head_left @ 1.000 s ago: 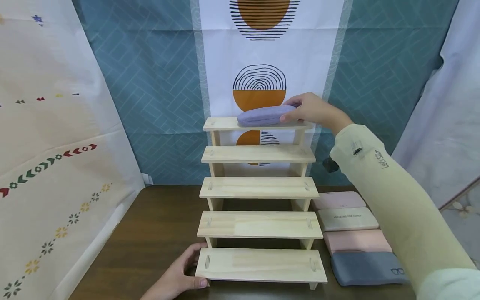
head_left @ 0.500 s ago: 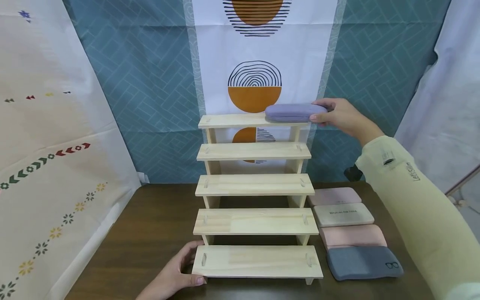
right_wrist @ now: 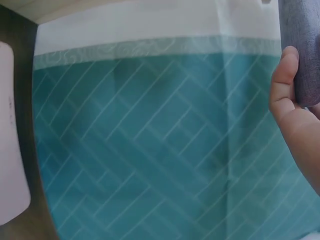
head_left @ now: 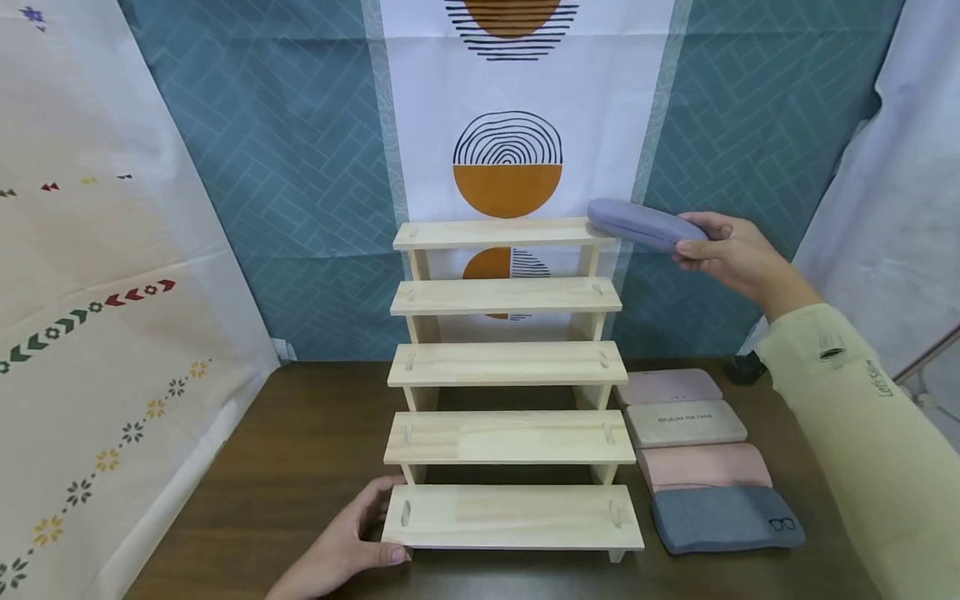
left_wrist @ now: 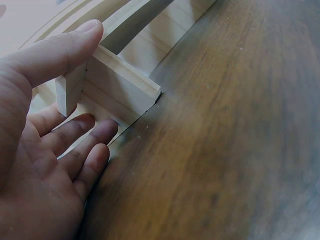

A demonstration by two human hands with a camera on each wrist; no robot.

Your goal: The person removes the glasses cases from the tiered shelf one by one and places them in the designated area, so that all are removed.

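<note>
A wooden five-step display stand (head_left: 506, 364) stands on the dark table. My right hand (head_left: 742, 257) pinches a lavender glasses case (head_left: 637, 223) by its right end, beside the top step. The case tilts down toward the hand, its left end overlapping the step's right end in the head view. In the right wrist view, the thumb lies along the case's fabric side (right_wrist: 301, 45). Low on the left, my left hand (head_left: 339, 540) grips the left end of the bottom step. The left wrist view shows its thumb (left_wrist: 60, 52) over the board, with fingers curled beneath.
Right of the stand, several glasses cases lie in a column: a mauve one (head_left: 670, 386), a whitish one (head_left: 686, 422), a pink one (head_left: 705, 467) and a blue one (head_left: 720, 521). A teal patterned cloth (head_left: 300, 167) hangs behind, and white cloth (head_left: 135, 375) borders the left.
My right hand has carried the lavender glasses case rightward from the top step to its right end, where the case now tilts. The left hand keeps its grip on the bottom step.
</note>
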